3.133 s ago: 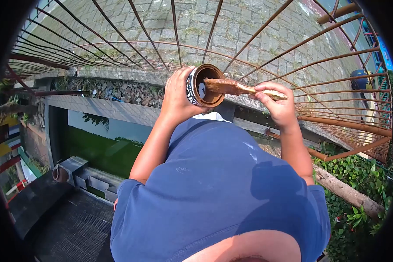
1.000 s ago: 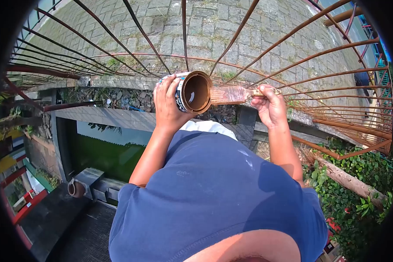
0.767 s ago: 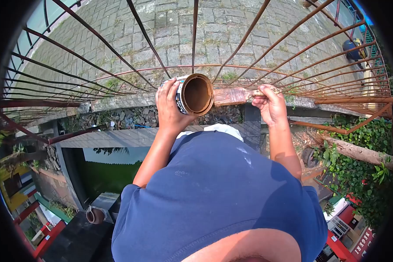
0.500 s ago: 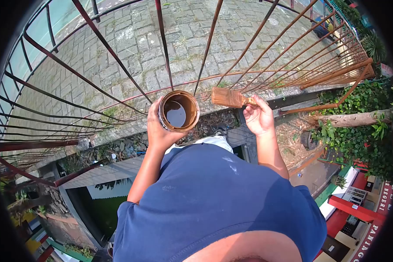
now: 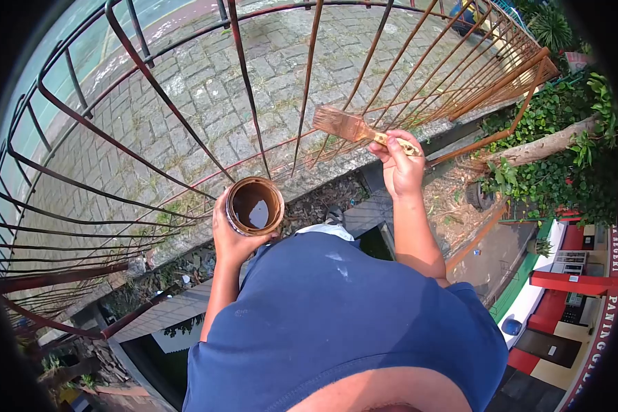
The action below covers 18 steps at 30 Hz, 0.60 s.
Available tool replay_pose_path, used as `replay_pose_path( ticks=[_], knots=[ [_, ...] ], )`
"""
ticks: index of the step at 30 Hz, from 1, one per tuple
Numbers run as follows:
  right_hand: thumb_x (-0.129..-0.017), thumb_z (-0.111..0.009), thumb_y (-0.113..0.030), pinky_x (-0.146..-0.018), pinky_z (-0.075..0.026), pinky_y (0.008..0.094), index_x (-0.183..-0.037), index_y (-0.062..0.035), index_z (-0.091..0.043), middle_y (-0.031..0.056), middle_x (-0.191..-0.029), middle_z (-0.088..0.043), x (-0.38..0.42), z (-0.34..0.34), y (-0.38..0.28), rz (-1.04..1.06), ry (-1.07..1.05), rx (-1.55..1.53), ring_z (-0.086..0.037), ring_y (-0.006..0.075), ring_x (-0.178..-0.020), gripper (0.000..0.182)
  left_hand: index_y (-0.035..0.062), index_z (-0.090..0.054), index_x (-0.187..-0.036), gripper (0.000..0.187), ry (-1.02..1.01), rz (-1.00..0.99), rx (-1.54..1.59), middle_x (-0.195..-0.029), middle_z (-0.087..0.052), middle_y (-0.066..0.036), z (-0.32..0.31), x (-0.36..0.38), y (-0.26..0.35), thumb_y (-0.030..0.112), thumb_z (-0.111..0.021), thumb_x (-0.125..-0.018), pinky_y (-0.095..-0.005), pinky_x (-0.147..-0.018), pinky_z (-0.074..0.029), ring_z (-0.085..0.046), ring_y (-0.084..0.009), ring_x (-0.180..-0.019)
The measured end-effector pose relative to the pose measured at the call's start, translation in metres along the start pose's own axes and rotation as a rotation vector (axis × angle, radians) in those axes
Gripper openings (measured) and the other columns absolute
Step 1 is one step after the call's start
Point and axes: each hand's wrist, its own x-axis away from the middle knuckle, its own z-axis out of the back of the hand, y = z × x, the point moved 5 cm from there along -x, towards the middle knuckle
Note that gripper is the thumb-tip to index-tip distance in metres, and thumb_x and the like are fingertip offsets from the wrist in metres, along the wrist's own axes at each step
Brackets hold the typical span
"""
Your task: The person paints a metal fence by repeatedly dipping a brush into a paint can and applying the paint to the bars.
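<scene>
Your left hand (image 5: 231, 239) wraps the round, brown-smeared paint can (image 5: 255, 199); your right hand (image 5: 402, 170) pinches the flat, yellowish-handled brown paintbrush (image 5: 353, 128). Brush apparently loaded; next, hold can steady.

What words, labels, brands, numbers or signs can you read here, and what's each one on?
"NEGERI", on the red sign band at the far right.
"PANINGGI", on the same band; its ending is too blurred.
Blue shirt: faint mark, too small to read.
Can in the left hand: label barely shows, unreadable.
</scene>
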Motion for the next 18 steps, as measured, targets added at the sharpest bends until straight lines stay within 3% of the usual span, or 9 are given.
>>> replay_pose_path(
  ticks=[3,6,7,10,12,15,17,18],
  knots=[
    [-0.095,-0.068,0.002,-0.083,-0.063,0.0365,-0.105,0.0062,-0.068,0.0123,-0.097,-0.071,-0.012,-0.03,-0.011,0.153,-0.137,0.242,-0.073,0.0217,-0.088,0.011,0.003,-0.043,-0.144,0.126,0.041,0.007,-0.009,-0.136,-0.058,-0.017,0.007,0.002,0.001,0.043,-0.102,-0.041,-0.0469,-0.11,-0.044,-0.055,-0.0355,-0.129],
    [-0.094,-0.068,0.004,-0.084,-0.063,0.0364,-0.104,0.0068,-0.068,0.013,-0.098,-0.071,-0.026,-0.058,-0.041,0.276,-0.324,0.433,-0.073,0.0219,-0.089,0.01,0.0019,-0.044,-0.143,0.126,0.107,0.034,0.012,-0.136,-0.058,-0.017,0.012,0.003,0.002,0.043,-0.102,-0.039,-0.0473,-0.11,-0.044,-0.056,-0.036,-0.128],
    [-0.094,-0.067,0.005,-0.085,-0.062,0.0392,-0.104,0.0072,-0.068,0.0147,-0.099,-0.071,-0.033,-0.07,-0.054,0.312,-0.376,0.482,-0.073,0.0254,-0.094,0.01,0.0,-0.044,-0.143,0.127,0.126,0.043,0.02,-0.136,-0.057,-0.018,0.013,0.004,-0.001,0.043,-0.102,-0.039,-0.047,-0.11,-0.044,-0.056,-0.0359,-0.128],
    [-0.087,-0.077,0.003,-0.075,-0.054,0.026,-0.097,0.0019,-0.074,0.0091,-0.094,-0.075,-0.06,-0.11,-0.101,0.52,-0.451,0.748,-0.07,0.0138,-0.084,0.01,-0.0017,-0.044,-0.144,0.128,0.209,0.031,0.023,-0.135,-0.058,-0.019,0.011,0.005,-0.012,0.043,-0.102,-0.039,-0.0467,-0.11,-0.044,-0.057,-0.0358,-0.126],
    [-0.086,-0.078,0.002,-0.075,-0.055,0.0266,-0.096,0.0008,-0.075,0.0096,-0.092,-0.075,-0.072,-0.128,-0.129,0.635,-0.467,0.771,-0.07,0.0144,-0.084,0.011,-0.003,-0.044,-0.144,0.128,0.222,0.04,0.026,-0.135,-0.057,-0.02,0.012,0.003,-0.009,0.043,-0.102,-0.039,-0.0465,-0.11,-0.044,-0.057,-0.0356,-0.127],
    [-0.08,-0.08,0.005,-0.073,-0.057,0.0295,-0.094,0.0001,-0.074,0.0114,-0.09,-0.075,-0.056,-0.151,-0.173,1.064,-0.469,0.903,-0.072,0.021,-0.081,0.015,-0.0031,-0.044,-0.143,0.127,0.247,0.047,0.008,-0.136,-0.056,-0.021,0.014,0.0,-0.004,0.04,-0.103,-0.039,-0.0464,-0.11,-0.044,-0.057,-0.0357,-0.126],
    [-0.077,-0.082,0.004,-0.076,-0.061,0.0345,-0.092,-0.0018,-0.074,0.0114,-0.089,-0.075,-0.039,-0.156,-0.175,1.283,-0.467,0.991,-0.075,0.0254,-0.084,0.018,-0.0032,-0.043,-0.143,0.126,0.272,0.056,0.018,-0.136,-0.056,-0.021,0.013,0.002,-0.007,0.039,-0.103,-0.04,-0.0465,-0.11,-0.044,-0.057,-0.0358,-0.126],
    [-0.077,-0.082,0.003,-0.077,-0.062,0.0372,-0.093,-0.0036,-0.074,0.0118,-0.09,-0.075,-0.031,-0.155,-0.165,1.282,-0.477,1.058,-0.075,0.0274,-0.086,0.019,-0.0033,-0.043,-0.143,0.126,0.281,0.058,0.023,-0.136,-0.056,-0.021,0.013,0.003,-0.009,0.038,-0.102,-0.04,-0.0466,-0.11,-0.044,-0.056,-0.0359,-0.127]
  ],
)
